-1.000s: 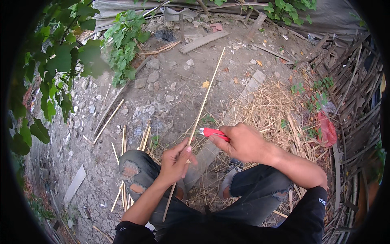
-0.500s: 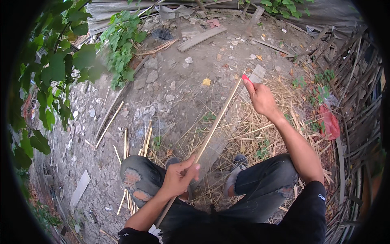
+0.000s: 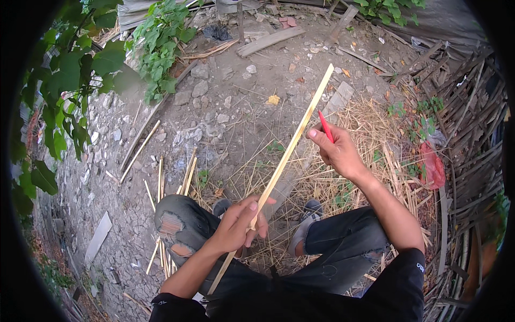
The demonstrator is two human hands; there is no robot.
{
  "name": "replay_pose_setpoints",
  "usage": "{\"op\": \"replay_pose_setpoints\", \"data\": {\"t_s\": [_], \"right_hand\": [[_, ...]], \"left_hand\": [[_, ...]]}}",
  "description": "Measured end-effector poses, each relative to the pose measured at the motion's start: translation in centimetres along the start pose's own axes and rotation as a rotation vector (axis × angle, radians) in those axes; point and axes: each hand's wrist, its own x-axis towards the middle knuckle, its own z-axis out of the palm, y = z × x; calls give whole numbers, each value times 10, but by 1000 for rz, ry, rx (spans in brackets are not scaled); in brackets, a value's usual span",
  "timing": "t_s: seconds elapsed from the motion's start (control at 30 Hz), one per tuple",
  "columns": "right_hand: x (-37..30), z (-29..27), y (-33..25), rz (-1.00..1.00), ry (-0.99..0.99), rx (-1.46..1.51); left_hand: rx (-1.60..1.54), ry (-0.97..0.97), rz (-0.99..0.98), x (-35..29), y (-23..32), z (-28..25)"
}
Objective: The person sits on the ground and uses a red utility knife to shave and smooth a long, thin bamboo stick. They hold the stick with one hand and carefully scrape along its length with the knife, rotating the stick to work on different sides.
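A long, pale bamboo strip (image 3: 292, 145) slants across the middle, its upper end far and to the right, its lower end by my left thigh. My left hand (image 3: 240, 222) is closed around its lower half, above my knees. My right hand (image 3: 338, 150) grips a slim, red, pointed tool (image 3: 324, 126) whose exact kind I cannot make out. The tool stands close to the right side of the strip's upper half, with a small gap showing between them. Part of the tool is hidden inside my fingers.
Thin shavings (image 3: 332, 177) litter the ground beyond my right knee. Several cut strips (image 3: 188, 174) stick out around my left knee. A flat board (image 3: 338, 99) lies ahead among the shavings. Stacked sticks (image 3: 466, 118) line the right side; leafy vines (image 3: 70, 70) hang at left.
My right hand has drawn back from the upper strip, and the red tool now points up, apart from it. The strip has turned to show a broader face; the left hand's fingers have shifted on it.
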Motion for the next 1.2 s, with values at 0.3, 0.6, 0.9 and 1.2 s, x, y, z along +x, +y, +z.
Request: {"op": "replay_pose_setpoints", "data": {"t_s": [0.3, 0.6, 0.9, 1.2], "right_hand": [[6, 21, 5, -53, 10, 248], [-16, 2, 0, -269, -31, -380], [-53, 48, -5, -272, -326, -650], [13, 19, 19, -30, 51, -767]], "left_hand": [[-87, 70, 88, 7, -14, 10], [80, 177, 66, 5, -14, 10], [-24, 222, 63, 10, -16, 8], [-110, 192, -30, 1, -13, 9]]}}
